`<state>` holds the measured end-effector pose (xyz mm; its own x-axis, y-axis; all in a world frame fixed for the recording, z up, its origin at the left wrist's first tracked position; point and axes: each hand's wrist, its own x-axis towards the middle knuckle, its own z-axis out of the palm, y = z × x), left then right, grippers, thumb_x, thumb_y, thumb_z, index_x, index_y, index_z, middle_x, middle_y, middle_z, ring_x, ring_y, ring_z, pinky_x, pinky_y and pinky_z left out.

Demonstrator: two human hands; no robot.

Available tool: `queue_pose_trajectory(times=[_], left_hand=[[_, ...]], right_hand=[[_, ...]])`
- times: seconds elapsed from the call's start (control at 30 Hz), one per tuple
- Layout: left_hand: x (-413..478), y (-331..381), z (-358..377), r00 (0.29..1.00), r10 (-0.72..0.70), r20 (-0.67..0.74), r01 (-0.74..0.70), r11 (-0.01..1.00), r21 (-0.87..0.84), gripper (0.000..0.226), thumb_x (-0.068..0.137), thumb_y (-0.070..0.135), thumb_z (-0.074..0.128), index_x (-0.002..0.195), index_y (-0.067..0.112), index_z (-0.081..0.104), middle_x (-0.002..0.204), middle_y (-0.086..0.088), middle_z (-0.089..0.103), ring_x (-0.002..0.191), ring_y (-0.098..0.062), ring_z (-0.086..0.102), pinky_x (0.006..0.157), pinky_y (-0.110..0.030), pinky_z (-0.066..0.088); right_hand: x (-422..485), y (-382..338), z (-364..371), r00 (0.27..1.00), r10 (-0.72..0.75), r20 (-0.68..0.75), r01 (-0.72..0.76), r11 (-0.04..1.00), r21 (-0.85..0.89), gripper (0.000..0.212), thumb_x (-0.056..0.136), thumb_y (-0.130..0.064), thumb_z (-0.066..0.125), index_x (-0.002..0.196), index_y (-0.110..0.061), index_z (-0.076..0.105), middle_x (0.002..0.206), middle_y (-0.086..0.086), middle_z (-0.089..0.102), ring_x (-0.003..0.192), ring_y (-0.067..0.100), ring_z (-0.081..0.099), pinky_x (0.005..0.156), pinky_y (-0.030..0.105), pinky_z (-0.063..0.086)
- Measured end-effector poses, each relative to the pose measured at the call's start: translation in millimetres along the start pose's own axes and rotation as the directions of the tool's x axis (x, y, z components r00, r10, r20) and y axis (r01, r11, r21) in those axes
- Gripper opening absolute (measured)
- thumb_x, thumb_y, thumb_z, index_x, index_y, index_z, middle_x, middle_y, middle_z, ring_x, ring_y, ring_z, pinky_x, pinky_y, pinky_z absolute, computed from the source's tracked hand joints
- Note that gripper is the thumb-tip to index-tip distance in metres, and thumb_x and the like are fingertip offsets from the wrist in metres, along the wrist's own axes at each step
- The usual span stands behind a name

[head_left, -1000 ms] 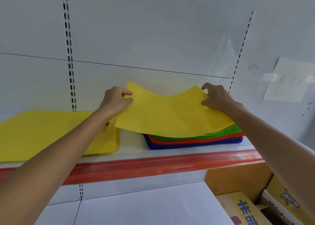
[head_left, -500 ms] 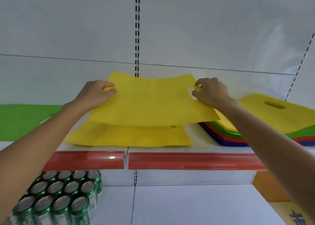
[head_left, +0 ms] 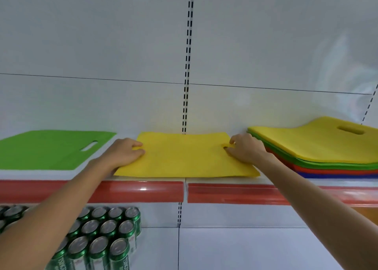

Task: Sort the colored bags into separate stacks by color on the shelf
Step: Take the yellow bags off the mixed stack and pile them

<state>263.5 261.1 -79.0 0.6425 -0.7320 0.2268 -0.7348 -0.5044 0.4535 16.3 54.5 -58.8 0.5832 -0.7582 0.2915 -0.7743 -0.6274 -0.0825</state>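
Yellow bag (head_left: 184,157) flat on the shelf (head_left: 225,194), a hand at each end

A white back panel (head_left: 102,44) fills the upper half of the view, split by a slotted upright (head_left: 188,65). Below it the shelf runs the full width, with a red strip along its front edge. At the right end lies the mixed stack (head_left: 319,147): a yellow sheet with a handle slot on top, then green, red and blue layers, their front edges fanned out. At the left end a green bag (head_left: 47,149) lies flat, its handle slot towards the centre. Between the two, apart from the green bag and just beside the mixed stack, the yellow bag lies flat in the middle of the shelf, its near edge reaching the front lip. Whether more bags lie under it cannot be told. On the level below, at the lower left, stand green cans (head_left: 98,241) with silver tops, packed in rows. The left hand (head_left: 124,153) holds the bag's left edge, fingers curled, thumb on top. The right hand (head_left: 247,150) pinches the bag at its handle slot on the right, fingers bent.
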Motion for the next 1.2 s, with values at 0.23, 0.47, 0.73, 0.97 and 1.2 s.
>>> queue_pose_trajectory(times=[0.23,0.47,0.73,0.97,1.2], left_hand=[[6,18,-12,0.997,0.028,-0.069,-0.022,0.996,0.083,0.046,0.089,0.035,0.057,0.130,0.014,0.054,0.139,-0.013,0.047,0.128,-0.029,0.042,0.103,-0.033,0.034],[-2,134,8,0.966,0.247,-0.081,-0.252,0.966,-0.060,0.044,0.093,0.037,0.051,0.131,0.016,0.052,0.141,-0.006,0.045,0.130,-0.023,0.041,0.102,-0.031,0.033],[14,277,88,0.917,0.399,-0.029,-0.398,0.901,-0.172,0.040,0.093,0.036,0.051,0.128,0.017,0.055,0.138,-0.003,0.049,0.127,-0.018,0.045,0.100,-0.025,0.033],[44,338,141,0.920,0.353,0.170,-0.361,0.932,0.021,0.064,0.089,0.058,0.039,0.144,0.025,0.031,0.153,-0.005,0.025,0.140,-0.023,0.023,0.114,-0.039,0.022],[50,348,158,0.908,0.201,0.367,-0.262,0.957,0.124,0.085,0.086,0.065,0.034,0.150,0.015,0.009,0.157,-0.009,0.007,0.144,-0.023,0.009,0.117,-0.037,0.014]], right_hand=[[4,8,-16,0.997,-0.062,-0.052,0.068,0.988,0.136,0.043,0.095,-0.042,0.048,0.125,-0.014,0.057,0.126,0.009,0.058,0.115,0.028,0.054,0.088,0.036,0.046],[15,98,-81,0.967,-0.005,-0.255,0.063,0.974,0.219,0.031,0.089,-0.034,0.057,0.113,-0.015,0.065,0.112,0.006,0.065,0.106,0.026,0.058,0.092,0.036,0.047],[8,261,-97,0.982,0.093,-0.164,-0.077,0.992,0.103,0.039,0.085,-0.034,0.067,0.116,-0.012,0.062,0.114,0.009,0.064,0.106,0.025,0.058,0.092,0.036,0.046],[14,347,-113,0.994,0.065,0.088,-0.066,0.998,0.006,0.068,0.082,-0.045,0.066,0.139,-0.015,0.043,0.139,0.005,0.049,0.129,0.022,0.043,0.104,0.033,0.033],[39,380,-100,0.986,0.066,0.154,-0.065,0.998,-0.007,0.072,0.087,-0.055,0.052,0.144,-0.015,0.034,0.147,0.004,0.039,0.135,0.022,0.036,0.108,0.034,0.030]])
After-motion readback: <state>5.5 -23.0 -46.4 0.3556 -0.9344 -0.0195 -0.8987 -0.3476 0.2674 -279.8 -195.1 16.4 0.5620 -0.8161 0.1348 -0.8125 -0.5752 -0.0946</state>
